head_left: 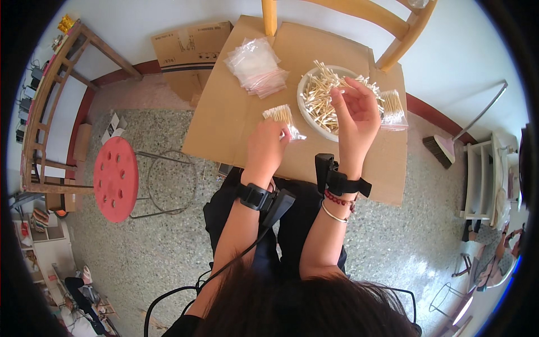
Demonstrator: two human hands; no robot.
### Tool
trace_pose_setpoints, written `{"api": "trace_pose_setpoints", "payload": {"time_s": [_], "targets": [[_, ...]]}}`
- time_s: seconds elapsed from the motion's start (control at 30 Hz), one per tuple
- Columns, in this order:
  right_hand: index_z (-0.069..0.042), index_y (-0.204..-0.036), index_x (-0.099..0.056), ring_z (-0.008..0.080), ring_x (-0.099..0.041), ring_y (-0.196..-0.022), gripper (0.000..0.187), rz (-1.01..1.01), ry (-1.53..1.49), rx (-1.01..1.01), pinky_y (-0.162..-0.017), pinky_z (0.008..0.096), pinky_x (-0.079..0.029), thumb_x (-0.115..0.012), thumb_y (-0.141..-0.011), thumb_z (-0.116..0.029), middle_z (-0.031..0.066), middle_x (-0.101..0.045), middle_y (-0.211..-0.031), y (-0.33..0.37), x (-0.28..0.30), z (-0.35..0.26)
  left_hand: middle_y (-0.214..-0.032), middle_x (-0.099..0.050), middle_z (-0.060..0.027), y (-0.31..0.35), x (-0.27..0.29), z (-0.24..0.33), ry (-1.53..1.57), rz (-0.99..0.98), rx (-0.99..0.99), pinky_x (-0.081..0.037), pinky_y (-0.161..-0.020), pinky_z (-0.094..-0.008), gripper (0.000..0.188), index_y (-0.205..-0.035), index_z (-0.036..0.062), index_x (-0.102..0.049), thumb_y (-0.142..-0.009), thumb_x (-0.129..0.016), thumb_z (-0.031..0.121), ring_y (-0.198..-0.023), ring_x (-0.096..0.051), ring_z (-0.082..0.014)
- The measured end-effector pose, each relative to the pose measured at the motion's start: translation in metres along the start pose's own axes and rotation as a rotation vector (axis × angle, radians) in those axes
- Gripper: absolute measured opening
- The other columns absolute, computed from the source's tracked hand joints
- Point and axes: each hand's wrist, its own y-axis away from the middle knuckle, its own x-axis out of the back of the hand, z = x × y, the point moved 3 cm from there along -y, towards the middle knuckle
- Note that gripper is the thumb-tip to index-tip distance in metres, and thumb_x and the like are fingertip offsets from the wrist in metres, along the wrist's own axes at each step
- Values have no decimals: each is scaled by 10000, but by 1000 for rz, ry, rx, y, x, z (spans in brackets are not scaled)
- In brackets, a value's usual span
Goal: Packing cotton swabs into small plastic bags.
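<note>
My left hand (pixel 266 143) is closed at the near edge of a small clear plastic bag of cotton swabs (pixel 278 114), which lies on the cardboard with its swabs side by side. My right hand (pixel 360 115) hovers over the right part of a white round bowl (pixel 301 106) heaped with loose cotton swabs (pixel 321 92). Its fingers are curled, with thumb and forefinger apart, and I make out nothing held between them. To the right of the bowl is another filled swab bag (pixel 393 109), partly behind my right hand. Several flat clear bags (pixel 255 64) are stacked at the far left.
The cardboard sheet (pixel 224 121) serves as the work surface, with a wooden chair back (pixel 359 14) beyond it. A red round stool (pixel 116 180) stands left, near a cardboard box (pixel 191 48). At right are a broom (pixel 441 150) and white shelf (pixel 477 180). A cable (pixel 236 255) trails along my left arm.
</note>
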Motion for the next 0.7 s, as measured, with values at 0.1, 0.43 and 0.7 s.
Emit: {"api": "trace_pose_setpoints", "payload": {"time_s": [0.1, 0.43, 0.7], "targets": [[-4, -1092, -579, 108, -635, -815, 276, 7, -18, -13, -713, 207, -503, -668, -831, 8, 60, -641, -877, 0, 0, 0, -821, -619, -98, -8, 13, 14, 148, 212, -61, -470, -663, -338, 63, -855, 51, -629, -815, -644, 96, -723, -584, -235], [-10, -1109, -581, 152, -676, -857, 304, -172, 21, -87, -715, 233, -535, -668, -819, 16, 114, -679, -929, 3, -14, 2, -794, -644, -123, -15, 16, 14, 285, 246, -110, -483, -609, -307, 118, -935, -2, -628, -869, -612, 95, -655, -611, -201], [12, -987, -639, 151, -690, -799, 207, -312, 218, -53, -699, 241, -536, -690, -787, -1, 100, -696, -856, 7, -17, 16, -802, -648, -134, -17, 17, 18, 308, 245, -76, -486, -592, -307, 123, -927, -12, -627, -860, -621, 92, -632, -613, -209]]}}
